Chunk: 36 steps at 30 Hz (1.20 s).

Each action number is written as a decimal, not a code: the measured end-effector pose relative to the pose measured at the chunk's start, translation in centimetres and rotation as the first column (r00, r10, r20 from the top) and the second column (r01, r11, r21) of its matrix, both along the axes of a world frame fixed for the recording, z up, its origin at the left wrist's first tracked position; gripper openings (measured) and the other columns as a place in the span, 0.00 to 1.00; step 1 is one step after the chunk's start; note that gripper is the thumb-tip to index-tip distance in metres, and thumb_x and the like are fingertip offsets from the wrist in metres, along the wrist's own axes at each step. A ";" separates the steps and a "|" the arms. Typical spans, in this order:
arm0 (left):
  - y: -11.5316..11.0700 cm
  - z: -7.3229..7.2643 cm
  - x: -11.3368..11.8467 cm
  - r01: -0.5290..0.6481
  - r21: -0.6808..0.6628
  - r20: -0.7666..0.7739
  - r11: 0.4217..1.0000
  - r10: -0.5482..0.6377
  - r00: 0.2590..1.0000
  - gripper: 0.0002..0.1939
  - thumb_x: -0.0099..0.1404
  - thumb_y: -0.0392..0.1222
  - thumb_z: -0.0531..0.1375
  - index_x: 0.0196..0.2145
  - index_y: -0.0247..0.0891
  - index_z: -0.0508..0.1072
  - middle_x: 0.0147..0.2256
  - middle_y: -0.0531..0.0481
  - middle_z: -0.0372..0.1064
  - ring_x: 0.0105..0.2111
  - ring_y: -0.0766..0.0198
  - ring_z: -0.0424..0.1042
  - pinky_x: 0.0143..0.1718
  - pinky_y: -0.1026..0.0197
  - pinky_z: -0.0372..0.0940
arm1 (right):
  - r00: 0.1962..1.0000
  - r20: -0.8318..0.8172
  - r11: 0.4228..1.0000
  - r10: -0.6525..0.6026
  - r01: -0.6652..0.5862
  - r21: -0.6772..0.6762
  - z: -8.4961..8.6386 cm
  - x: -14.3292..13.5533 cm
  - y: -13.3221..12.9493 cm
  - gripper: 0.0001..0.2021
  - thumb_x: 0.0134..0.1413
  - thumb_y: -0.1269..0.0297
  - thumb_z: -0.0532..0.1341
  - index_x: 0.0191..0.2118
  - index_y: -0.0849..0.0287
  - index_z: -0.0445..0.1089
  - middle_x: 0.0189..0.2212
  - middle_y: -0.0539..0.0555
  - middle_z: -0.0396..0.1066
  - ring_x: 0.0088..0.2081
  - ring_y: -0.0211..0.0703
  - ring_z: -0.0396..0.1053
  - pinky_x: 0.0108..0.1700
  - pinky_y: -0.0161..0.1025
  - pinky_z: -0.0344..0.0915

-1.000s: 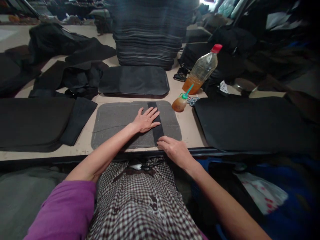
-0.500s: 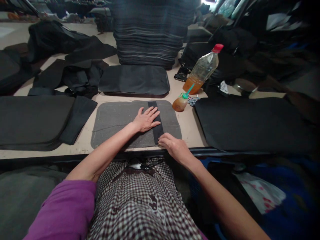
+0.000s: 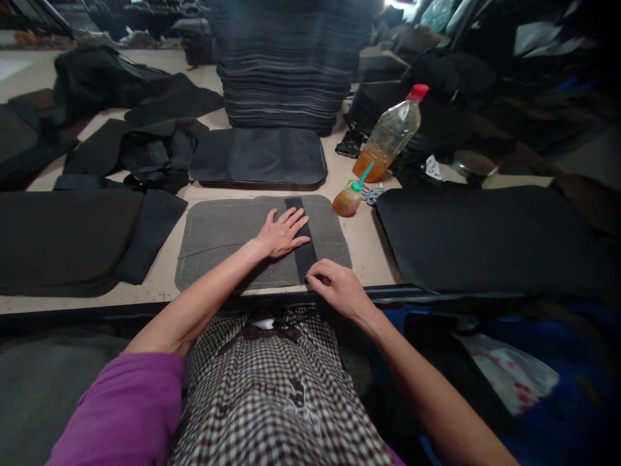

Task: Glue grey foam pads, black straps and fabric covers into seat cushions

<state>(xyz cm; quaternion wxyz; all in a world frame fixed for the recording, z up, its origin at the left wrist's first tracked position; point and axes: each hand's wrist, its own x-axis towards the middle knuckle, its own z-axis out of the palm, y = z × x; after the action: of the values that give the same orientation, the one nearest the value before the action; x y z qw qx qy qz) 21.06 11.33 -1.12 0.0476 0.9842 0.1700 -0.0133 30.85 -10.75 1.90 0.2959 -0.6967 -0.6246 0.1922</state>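
A grey rounded panel [image 3: 218,226] lies flat at the table's front edge. Across its right part runs a black fabric strip [image 3: 306,257]. My left hand [image 3: 284,234] rests flat with fingers spread, partly on the strip and partly on the panel. At the strip's near end, my right hand [image 3: 337,285] has thumb and forefinger pinched together at its corner. Right of the panel stands a small squeeze bottle [image 3: 347,202] with a green cap and spout, holding brown liquid.
A large bottle [image 3: 388,139] with a red cap leans behind the small one. Black panels [image 3: 485,239] lie right, more black panels [image 3: 58,239] left. Behind are a black panel [image 3: 259,155] and a tall black stack [image 3: 286,97]. Loose black fabric [image 3: 155,152] lies at back left.
The fingers of my right hand have shifted slightly at the strip's near corner, and a gap now shows between thumb and forefinger. My left hand has stayed in place.
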 end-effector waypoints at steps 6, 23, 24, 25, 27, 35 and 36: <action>-0.1 0.1 0.0 0.002 0.006 0.006 1.000 -0.002 1.000 0.38 0.75 0.65 0.35 0.74 0.45 0.46 0.74 0.50 0.37 0.74 0.53 0.38 0.71 0.32 0.37 | 0.973 0.229 0.998 -0.029 0.040 -0.040 -0.1 -1.0 -0.3 0.10 0.66 0.57 0.64 0.46 0.57 0.71 0.49 0.52 0.73 0.40 0.42 0.73 0.37 0.38 0.64; -0.1 0.0 -0.1 0.006 0.025 0.025 1.000 -0.007 1.000 0.38 0.75 0.65 0.34 0.74 0.43 0.47 0.74 0.50 0.37 0.74 0.53 0.38 0.71 0.32 0.38 | 0.872 0.489 0.991 0.009 0.056 -0.119 0.5 -2.1 0.1 0.12 0.73 0.63 0.53 0.46 0.58 0.74 0.48 0.53 0.74 0.39 0.40 0.74 0.29 0.38 0.55; -0.1 0.0 -0.1 0.007 0.025 0.024 1.000 -0.007 1.000 0.38 0.75 0.65 0.33 0.74 0.44 0.46 0.74 0.50 0.37 0.74 0.53 0.38 0.71 0.32 0.38 | 0.865 0.502 0.990 0.019 0.054 -0.132 0.6 -2.1 0.2 0.13 0.73 0.63 0.52 0.46 0.58 0.74 0.48 0.53 0.74 0.39 0.40 0.74 0.28 0.38 0.55; -0.1 0.0 -0.1 0.007 0.024 0.023 1.000 -0.008 1.000 0.38 0.75 0.65 0.33 0.74 0.44 0.46 0.74 0.50 0.37 0.74 0.53 0.38 0.71 0.32 0.38 | 0.861 0.508 0.988 0.032 0.050 -0.147 0.6 -2.0 0.2 0.14 0.73 0.63 0.52 0.46 0.57 0.75 0.49 0.53 0.74 0.39 0.40 0.74 0.28 0.38 0.54; -0.1 0.0 -0.1 0.007 0.024 0.021 1.000 -0.008 1.000 0.38 0.75 0.65 0.33 0.74 0.44 0.46 0.74 0.50 0.37 0.74 0.53 0.38 0.71 0.32 0.38 | 0.861 0.504 0.983 0.065 0.032 -0.183 0.8 -1.6 0.3 0.14 0.74 0.62 0.52 0.47 0.56 0.76 0.50 0.53 0.74 0.39 0.40 0.74 0.29 0.38 0.54; -0.2 0.2 -0.1 0.002 0.012 0.011 1.000 -0.003 1.000 0.37 0.75 0.65 0.34 0.74 0.45 0.46 0.74 0.50 0.37 0.74 0.52 0.37 0.71 0.32 0.37 | 0.807 0.556 0.971 0.201 -0.088 -0.224 1.4 -0.4 0.6 0.13 0.70 0.72 0.53 0.46 0.56 0.75 0.49 0.52 0.73 0.39 0.40 0.72 0.27 0.40 0.48; -0.2 0.2 -0.1 0.001 0.010 0.007 1.000 -0.001 1.000 0.37 0.75 0.64 0.35 0.74 0.45 0.46 0.74 0.50 0.37 0.74 0.52 0.37 0.71 0.32 0.37 | 0.794 0.569 0.970 0.215 -0.105 -0.219 1.4 -0.4 0.7 0.12 0.69 0.72 0.53 0.45 0.57 0.75 0.48 0.53 0.73 0.38 0.40 0.71 0.27 0.41 0.47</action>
<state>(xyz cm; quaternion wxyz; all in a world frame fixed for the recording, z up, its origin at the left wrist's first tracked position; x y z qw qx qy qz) 20.95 11.11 -0.89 0.0431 0.9846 0.1692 -0.0091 30.42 -10.05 3.33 0.0079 -0.6896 -0.7227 0.0457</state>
